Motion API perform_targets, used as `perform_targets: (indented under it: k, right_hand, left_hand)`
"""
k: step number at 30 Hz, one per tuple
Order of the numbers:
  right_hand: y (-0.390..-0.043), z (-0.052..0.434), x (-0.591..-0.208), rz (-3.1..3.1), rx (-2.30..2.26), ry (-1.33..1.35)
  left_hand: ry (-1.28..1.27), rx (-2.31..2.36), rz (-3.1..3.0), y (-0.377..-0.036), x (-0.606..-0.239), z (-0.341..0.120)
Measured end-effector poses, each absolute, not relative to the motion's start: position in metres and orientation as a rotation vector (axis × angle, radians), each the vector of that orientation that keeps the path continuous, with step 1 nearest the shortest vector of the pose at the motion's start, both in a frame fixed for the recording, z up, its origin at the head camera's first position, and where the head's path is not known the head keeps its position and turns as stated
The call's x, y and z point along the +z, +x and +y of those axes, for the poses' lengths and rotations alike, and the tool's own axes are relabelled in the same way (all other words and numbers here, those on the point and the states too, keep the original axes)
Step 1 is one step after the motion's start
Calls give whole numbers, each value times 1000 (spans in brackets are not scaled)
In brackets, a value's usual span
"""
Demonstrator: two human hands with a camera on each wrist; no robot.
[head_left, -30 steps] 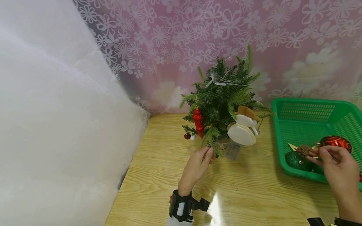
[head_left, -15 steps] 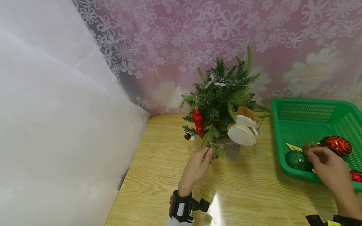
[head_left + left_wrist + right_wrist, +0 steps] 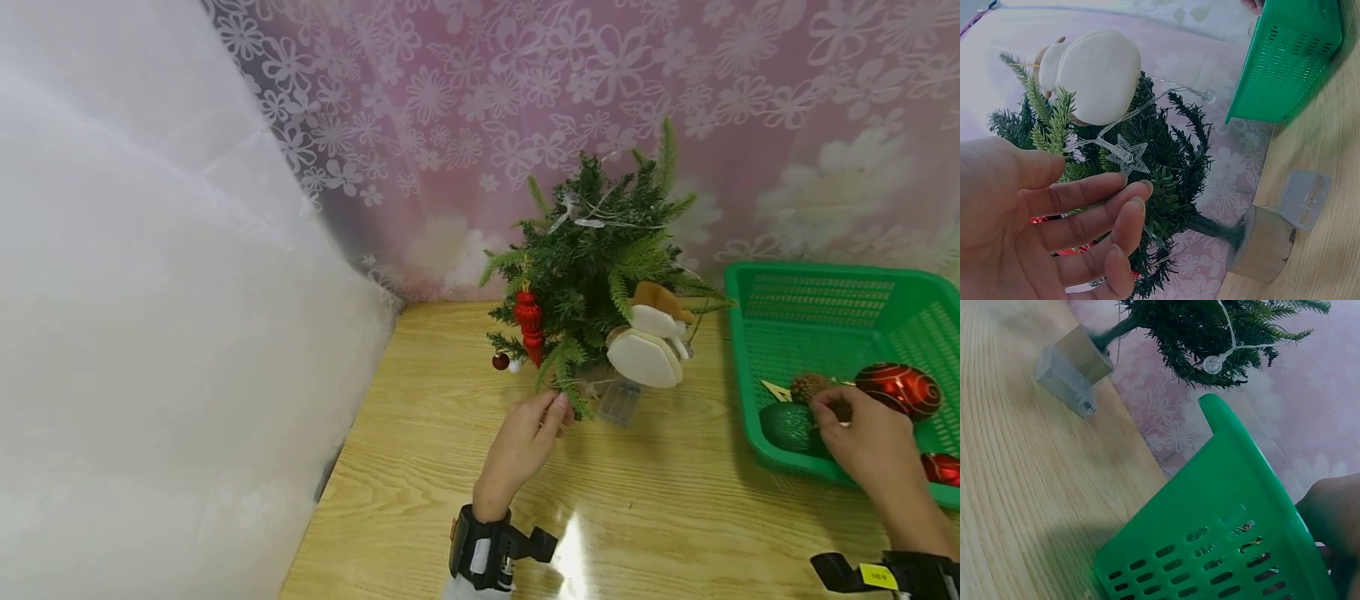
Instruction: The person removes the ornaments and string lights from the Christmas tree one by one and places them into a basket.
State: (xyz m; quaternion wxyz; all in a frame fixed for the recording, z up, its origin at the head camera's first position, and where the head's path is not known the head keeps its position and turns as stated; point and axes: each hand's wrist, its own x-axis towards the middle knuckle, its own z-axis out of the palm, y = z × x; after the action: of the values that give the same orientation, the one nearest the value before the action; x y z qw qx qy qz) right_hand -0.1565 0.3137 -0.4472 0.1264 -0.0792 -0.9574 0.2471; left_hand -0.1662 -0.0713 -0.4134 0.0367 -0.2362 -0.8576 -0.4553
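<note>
We see a glossy wood-grain table (image 3: 660,508), a perforated green plastic basket (image 3: 817,292) at right — shiny red baubles (image 3: 898,390) inside (one glittery green ball (image 3: 787,425)) — and a bristly tree (image 3: 600,258).

Small green artificial tree (image 3: 600,258), upright, low branch at left fingertips (image 3: 558,404), brown pinecone (image 3: 808,387) in basket, just beyond right fingertips (image 3: 821,400).
</note>
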Motion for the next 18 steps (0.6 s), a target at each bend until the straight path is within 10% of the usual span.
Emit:
perform_targets:
  k: [18]
  right_hand:
    - [-171,320,-453,-2882,676,-251]
  left_hand:
    - [-708,-1272,-2630,-159,-402,-74]
